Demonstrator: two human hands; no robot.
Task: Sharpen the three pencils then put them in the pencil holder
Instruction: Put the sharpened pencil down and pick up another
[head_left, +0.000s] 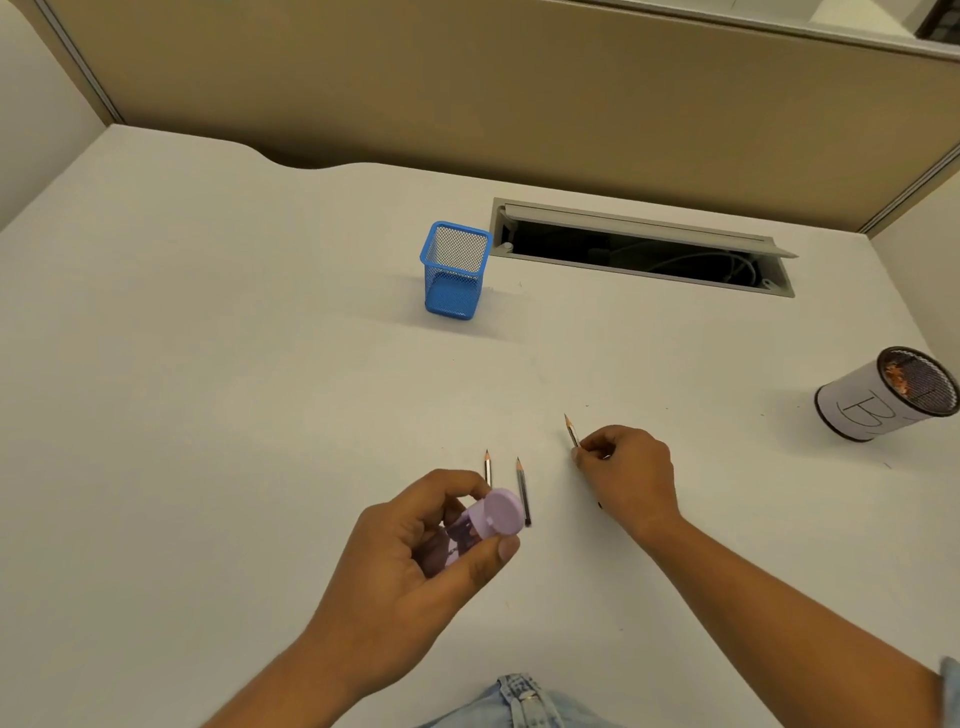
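My left hand (415, 551) holds a lilac pencil sharpener (480, 522) with a round lid, just above the white desk. Two pencils lie side by side on the desk behind it, tips pointing away: one (487, 465) partly hidden by my fingers, the other (522, 491) just right of the sharpener. My right hand (626, 475) is closed around a third pencil (570, 430), whose sharp tip sticks out up and to the left. A blue mesh pencil holder (455, 270) stands upright further back, with nothing visible inside.
A white-wrapped round mesh cup (883, 397) marked "B", holding shavings, stands at the right edge. An open cable slot (644, 252) is cut into the desk (208, 364) behind the holder. A tan partition wall closes the back.
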